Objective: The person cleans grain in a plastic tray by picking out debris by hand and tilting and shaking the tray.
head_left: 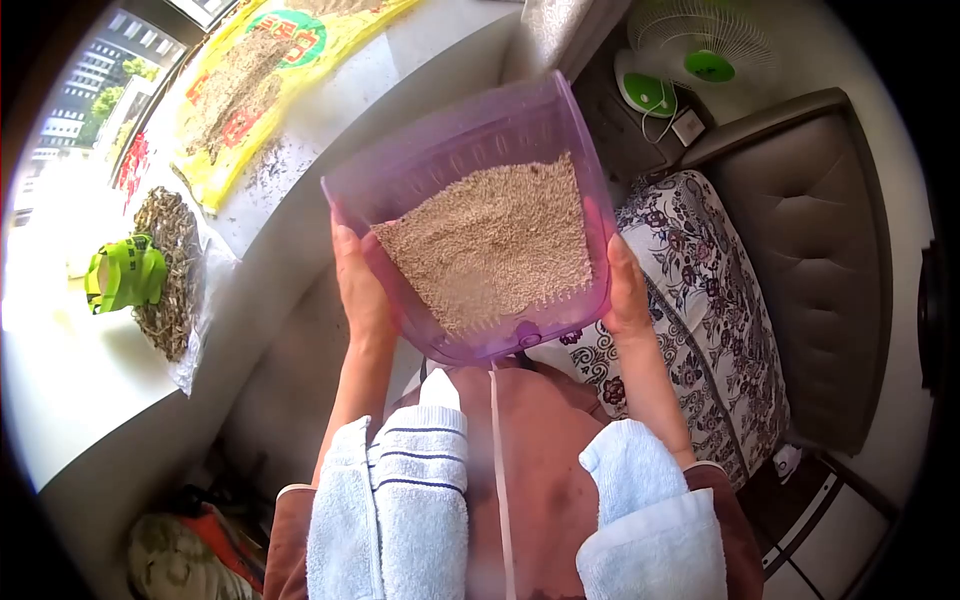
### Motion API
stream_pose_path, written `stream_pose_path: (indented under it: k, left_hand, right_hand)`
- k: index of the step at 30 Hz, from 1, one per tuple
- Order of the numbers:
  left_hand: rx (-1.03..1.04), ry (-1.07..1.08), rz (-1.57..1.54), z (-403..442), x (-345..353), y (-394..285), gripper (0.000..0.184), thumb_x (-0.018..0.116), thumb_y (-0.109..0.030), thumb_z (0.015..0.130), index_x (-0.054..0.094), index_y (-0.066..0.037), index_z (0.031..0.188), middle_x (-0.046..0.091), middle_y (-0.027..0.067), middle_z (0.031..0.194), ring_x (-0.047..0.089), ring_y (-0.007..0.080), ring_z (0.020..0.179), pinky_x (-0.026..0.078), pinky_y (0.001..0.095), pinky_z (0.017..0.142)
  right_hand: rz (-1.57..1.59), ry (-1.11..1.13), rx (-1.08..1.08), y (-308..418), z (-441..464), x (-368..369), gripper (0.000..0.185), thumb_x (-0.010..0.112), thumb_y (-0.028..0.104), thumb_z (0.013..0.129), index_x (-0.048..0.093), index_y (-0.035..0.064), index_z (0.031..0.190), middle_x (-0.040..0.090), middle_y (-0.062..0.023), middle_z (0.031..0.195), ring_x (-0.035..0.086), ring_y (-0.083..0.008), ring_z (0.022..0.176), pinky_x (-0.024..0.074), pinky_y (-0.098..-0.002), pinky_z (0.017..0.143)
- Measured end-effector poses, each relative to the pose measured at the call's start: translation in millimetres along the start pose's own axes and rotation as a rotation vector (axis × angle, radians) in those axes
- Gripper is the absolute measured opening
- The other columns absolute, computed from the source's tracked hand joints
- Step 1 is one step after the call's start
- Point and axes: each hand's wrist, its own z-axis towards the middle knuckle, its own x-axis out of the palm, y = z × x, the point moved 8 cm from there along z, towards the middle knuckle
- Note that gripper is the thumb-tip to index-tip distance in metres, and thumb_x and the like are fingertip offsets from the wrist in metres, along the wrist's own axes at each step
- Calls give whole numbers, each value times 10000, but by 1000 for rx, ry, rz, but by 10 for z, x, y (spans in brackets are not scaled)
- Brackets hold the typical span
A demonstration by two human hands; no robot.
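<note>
A purple see-through plastic bin (450, 165) is held up in front of my body, tilted toward me. Pale tan grain-like granules (500, 240) lie in it, heaped against its lower part. My left hand (358, 285) grips the bin's left side, its thumb along the wall and the other fingers partly hidden behind. On the opposite side, my right hand (626, 285) clasps the wall in the same way. Light blue towels (420, 500) hang over my shoulders, above a brown garment (540, 450).
On the white windowsill (90, 400) at left lie a yellow bag (310, 60) with grains spread on it, dried brown pieces (170, 270) on clear plastic, and a green packet (125, 275). To the right are a bed with patterned bedding (700, 290), a brown headboard (800, 250) and a fan (705, 65).
</note>
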Motion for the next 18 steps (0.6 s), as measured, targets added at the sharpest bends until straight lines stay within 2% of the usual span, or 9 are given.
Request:
stream_pose_path:
  k: [1,2,4,6,8,9,13,16,18]
  left_hand:
    - [-21,-1,-81,-21,43,-52,542,242,-435,1002,87,-240,1483,391,227,1374,471,337,1197,383,452,1013]
    - [-1,-114,-153,-68,135,-214,575,244,-424,1000,127,-133,1482,483,185,1253,503,281,1133,394,403,988]
    - [4,27,-347,-114,206,-319,559,262,-401,1005,149,-131,1481,475,169,1276,483,268,1164,374,407,1005]
    - [7,-82,54,-167,277,-335,540,260,-423,1003,151,-192,1478,509,189,1252,518,266,1142,419,384,970]
    - [-35,-66,192,-70,49,-79,518,259,-416,1006,186,-199,1471,548,170,1189,558,226,1063,451,346,920]
    - [-54,-55,261,-23,-28,13,509,259,-413,1008,204,-203,1468,567,160,1158,579,206,1023,467,326,895]
    - [-124,-94,164,-36,-128,201,521,265,-394,1010,187,-177,1478,534,150,1145,567,186,974,442,289,902]
    - [-94,-119,-52,-70,-50,17,529,271,-427,1003,160,-225,1479,535,160,1106,562,224,983,452,332,902]
    - [15,-45,-194,-105,40,-179,540,278,-449,996,130,-253,1477,543,167,1095,555,268,1015,450,383,918]
  right_hand:
    - [-98,-28,-38,246,-9,105,725,463,507,920,322,-20,1399,425,-119,1390,422,-209,1267,328,-342,1059]
    - [-188,8,-143,468,-65,210,690,476,478,924,348,-19,1385,442,-112,1370,433,-196,1246,324,-326,1052]
    - [-359,90,-364,780,-189,410,619,501,421,932,400,-17,1358,477,-99,1330,455,-171,1204,317,-294,1038]
    - [-117,-66,-145,6,-129,-66,737,513,500,898,339,-19,1392,431,-110,1371,402,-213,1264,266,-350,1085]
    - [190,-134,-31,-490,-137,-182,675,484,440,931,318,-13,1403,408,-107,1393,391,-197,1276,271,-332,1086]
    - [186,-75,31,-579,-125,-150,743,487,528,899,307,24,1414,341,-87,1446,331,-213,1323,263,-349,1092]
    - [170,-57,67,-500,-94,-146,657,447,440,947,291,10,1419,329,-109,1455,343,-212,1323,266,-344,1097]
    - [-36,17,19,147,-82,174,672,453,440,945,284,-9,1416,360,-118,1434,385,-214,1295,289,-346,1086]
    - [-154,47,-143,430,-160,279,663,466,425,942,305,-25,1402,404,-110,1401,428,-197,1253,310,-330,1064]
